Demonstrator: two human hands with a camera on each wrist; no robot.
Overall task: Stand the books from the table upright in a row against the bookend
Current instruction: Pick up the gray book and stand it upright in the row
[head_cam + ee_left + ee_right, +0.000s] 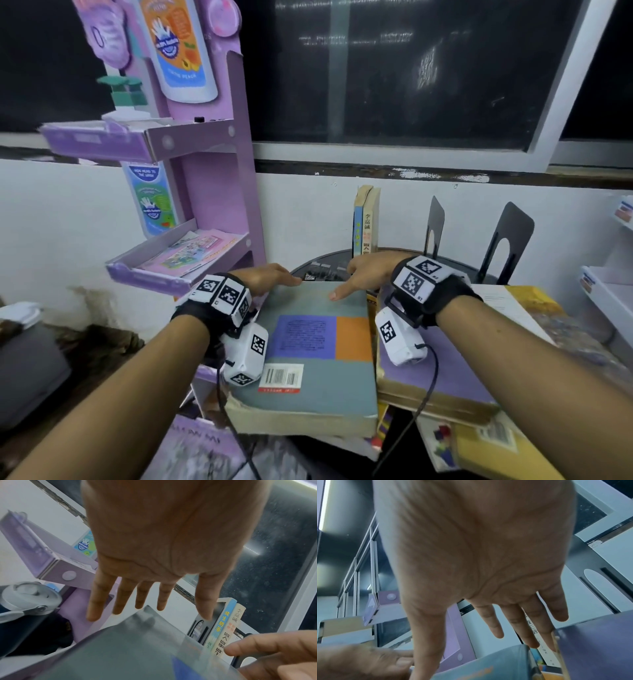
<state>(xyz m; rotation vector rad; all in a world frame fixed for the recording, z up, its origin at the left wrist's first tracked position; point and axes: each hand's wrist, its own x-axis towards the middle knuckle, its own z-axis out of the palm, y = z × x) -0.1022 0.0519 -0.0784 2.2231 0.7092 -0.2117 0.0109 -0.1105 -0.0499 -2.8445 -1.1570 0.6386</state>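
Hands are hovering over the far edge of the grey book (308, 346), which is lying flat with its barcode side up, nearer the person than both sets of fingertips. Left hand (265, 279) is reaching across the book's far left corner, fingers straight and spread, holding nothing; the left wrist view is showing those fingers (140, 599) just above the cover, though whether they are touching it I cannot tell. Right hand (368, 274) is sitting at the far right corner, also flat and unclenched, its thumb (342, 293) pointing inward and lying on the cover, the other fingers reaching past the book's far edge.

Just beyond the right hand's fingertips, two thin books (366, 222) are standing upright, spines facing the person. Further right of that hand, two black bookends (510, 240) are standing apart from the pair. Directly under the right wrist, a purple book (442, 377) is lying flat, touching the grey one's right side. Left of the left hand, a lilac display shelf (219, 192) is rising beside the surface.
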